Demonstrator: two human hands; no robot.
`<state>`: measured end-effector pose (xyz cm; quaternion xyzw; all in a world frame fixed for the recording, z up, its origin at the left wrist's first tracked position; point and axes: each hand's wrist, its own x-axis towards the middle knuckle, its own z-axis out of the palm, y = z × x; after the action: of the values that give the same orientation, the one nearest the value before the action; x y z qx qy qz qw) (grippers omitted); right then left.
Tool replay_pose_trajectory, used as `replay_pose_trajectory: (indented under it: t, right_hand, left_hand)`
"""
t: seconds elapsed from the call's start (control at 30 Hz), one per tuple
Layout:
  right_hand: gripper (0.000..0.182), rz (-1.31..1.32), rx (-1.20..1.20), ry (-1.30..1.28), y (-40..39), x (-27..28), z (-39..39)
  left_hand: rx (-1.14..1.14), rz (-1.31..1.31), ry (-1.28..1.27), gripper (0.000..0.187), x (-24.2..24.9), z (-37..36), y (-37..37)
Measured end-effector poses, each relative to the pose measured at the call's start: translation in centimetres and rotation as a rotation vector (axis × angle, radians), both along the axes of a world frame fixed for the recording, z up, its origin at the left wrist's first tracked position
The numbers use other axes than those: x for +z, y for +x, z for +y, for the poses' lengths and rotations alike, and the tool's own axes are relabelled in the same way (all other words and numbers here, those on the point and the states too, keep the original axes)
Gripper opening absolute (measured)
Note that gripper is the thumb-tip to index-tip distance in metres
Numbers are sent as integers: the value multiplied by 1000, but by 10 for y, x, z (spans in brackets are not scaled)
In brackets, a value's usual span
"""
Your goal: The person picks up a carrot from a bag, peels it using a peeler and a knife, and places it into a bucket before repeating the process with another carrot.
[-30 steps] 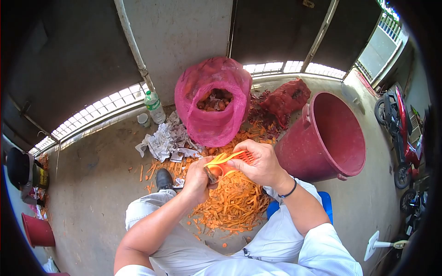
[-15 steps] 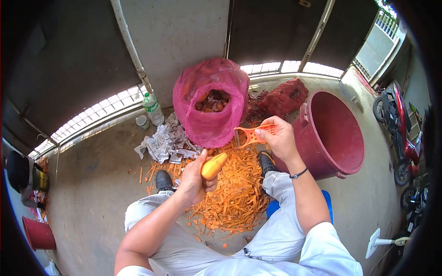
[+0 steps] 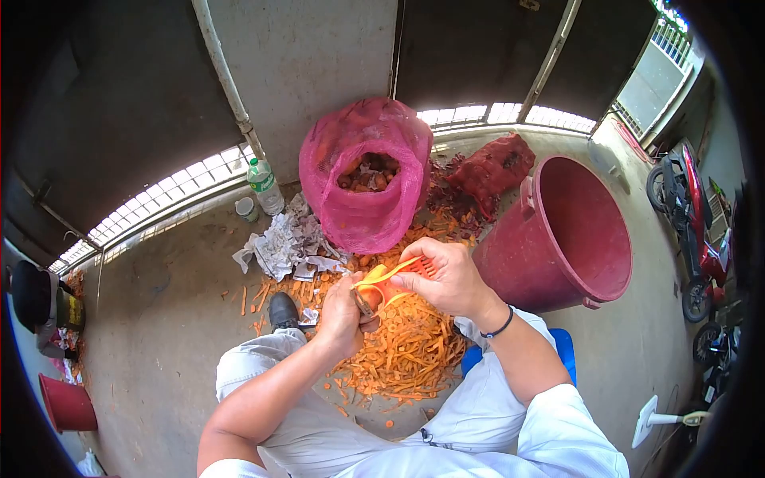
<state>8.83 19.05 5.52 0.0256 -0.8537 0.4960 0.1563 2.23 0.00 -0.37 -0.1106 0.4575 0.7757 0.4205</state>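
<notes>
Carrot [image 3: 373,296] sits clasped in our left hand [image 3: 341,312], the peeler [image 3: 421,268] pinched in our right hand [image 3: 448,279] and overlapping it, contact hard to confirm; should the carrot twist, the peeler could skid onto our left fingers. Below the grip lies a peelings heap [image 3: 406,354]; beyond our hands a pink mesh bag [image 3: 362,217] limits forward reach; to their right a maroon bin [image 3: 510,267] could crowd a wide stroke.

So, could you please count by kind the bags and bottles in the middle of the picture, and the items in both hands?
Bags: 2 (pink mesh bag, red bag)
Bottles: 1 (green-capped bottle)
Peelers: 1 (orange peeler, right hand)
Carrots in hand: 1 (carrot, left hand)
Total: 5
</notes>
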Motion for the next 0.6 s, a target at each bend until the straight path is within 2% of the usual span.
replay_pose_trajectory:
  t: [0.1, 0.17, 0.23, 0.3, 0.37, 0.43, 0.47, 0.5, 0.57, 0.6]
  right_hand:
    - [21, -82, 14, -77, -1, 1, 9]
    - [20, -120, 26, -134, -5, -2, 23]
    - [17, -129, -177, -190, -11, -5, 53]
    - [21, -168, -345, 194, -16, -22, 92]
    - [21, -169, -388, 135, -17, -35, 101]
    - [21, -47, -438, -35, -17, -35, 87]
    - [20, -21, -360, -175, -15, -36, 79]
    - [20, -23, -352, -176, -13, -28, 65]
    - [19, -24, -105, -452, -7, -9, 36]
    - [19, -38, -49, -350, -4, -7, 27]
  left_hand:
    - [10, 109, 62, 24, 6, -2, 2]
    - [-111, 231, 104, 22, 14, -6, 2]
    - [-125, 255, 91, 25, 15, -12, 2]
    - [-142, 284, 83, 28, 18, -14, 0]
    - [-162, 98, 133, 34, 23, -14, -5]
    - [-165, 35, 148, 41, 21, -14, -8]
    - [-127, -64, 136, 43, 21, -11, -9]
    - [-95, -160, 121, 44, 21, -10, -10]
    - [-97, -157, 118, 45, 13, -8, -12]
    - [-133, -125, 54, 42, 12, -8, -13]
